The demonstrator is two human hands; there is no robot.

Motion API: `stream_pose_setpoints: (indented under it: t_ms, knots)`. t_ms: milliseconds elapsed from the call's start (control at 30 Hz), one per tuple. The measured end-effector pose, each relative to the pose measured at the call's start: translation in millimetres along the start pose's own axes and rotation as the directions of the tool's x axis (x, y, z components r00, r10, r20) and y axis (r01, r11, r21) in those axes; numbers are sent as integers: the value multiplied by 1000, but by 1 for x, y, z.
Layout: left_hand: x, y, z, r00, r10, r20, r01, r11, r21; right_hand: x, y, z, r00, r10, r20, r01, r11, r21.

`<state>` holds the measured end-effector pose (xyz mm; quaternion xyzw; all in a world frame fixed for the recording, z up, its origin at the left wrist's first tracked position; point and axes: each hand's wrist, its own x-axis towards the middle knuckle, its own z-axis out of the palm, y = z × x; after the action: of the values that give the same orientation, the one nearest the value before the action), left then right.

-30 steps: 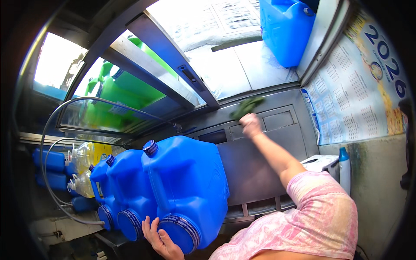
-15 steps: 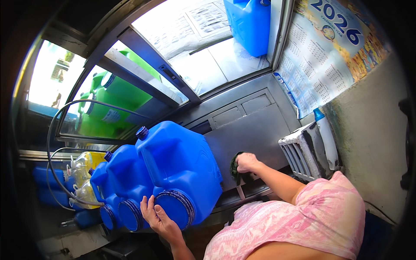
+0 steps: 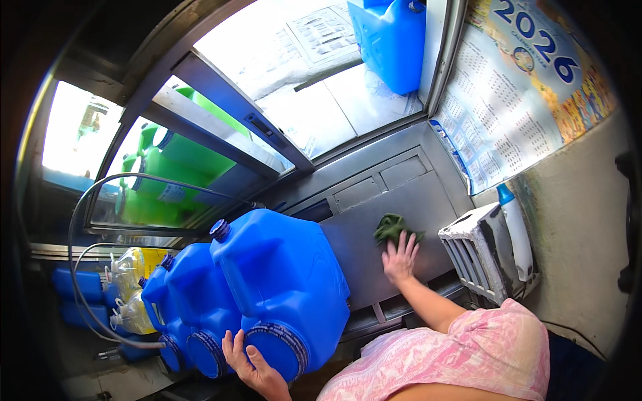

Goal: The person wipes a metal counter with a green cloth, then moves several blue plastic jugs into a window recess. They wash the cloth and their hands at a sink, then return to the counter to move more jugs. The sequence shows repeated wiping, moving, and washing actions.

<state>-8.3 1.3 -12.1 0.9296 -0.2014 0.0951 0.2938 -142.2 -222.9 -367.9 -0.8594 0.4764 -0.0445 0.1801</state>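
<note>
My right hand (image 3: 400,259) lies with fingers spread on the flat metal counter (image 3: 361,250). Its fingertips touch a bunched dark green cloth (image 3: 390,229) and are slightly blurred. My left hand (image 3: 251,369) is open, its fingers stretched out beside the round lid of the largest blue water container (image 3: 287,267). Whether it touches the lid I cannot tell. Two more blue containers (image 3: 199,284) (image 3: 158,294) stand to the left in the same row, each with a small dark spout cap and a round front lid.
To the right stands a grey slatted box (image 3: 473,248) with a blue-topped white tube (image 3: 513,230) against the wall. Clear bottles (image 3: 127,274) and a looping hose (image 3: 85,184) are at left. Green containers (image 3: 174,170) show behind glass; another blue container (image 3: 390,47) stands beyond the open window.
My right hand has gone from gripping the cloth near the counter's front edge to lying spread farther in, with the cloth. The view has shifted slightly; my left hand stays by the lid.
</note>
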Motion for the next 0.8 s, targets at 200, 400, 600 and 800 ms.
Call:
stream_pose_setpoints:
  t_ms: [200,400,600,800]
  knots:
    - [7,16,2,993,-115,16,114,993,43,203,65,2,714,536,-449,-626,777,-67]
    - [17,28,4,1000,-13,28,9,992,123,380,122,-19,922,306,-237,-341,932,-124]
    - [18,28,9,1000,10,17,-12,991,135,391,18,22,942,-95,-322,42,985,-168]
    - [11,20,5,996,-93,16,91,993,73,223,-92,84,751,-599,-278,660,676,327]
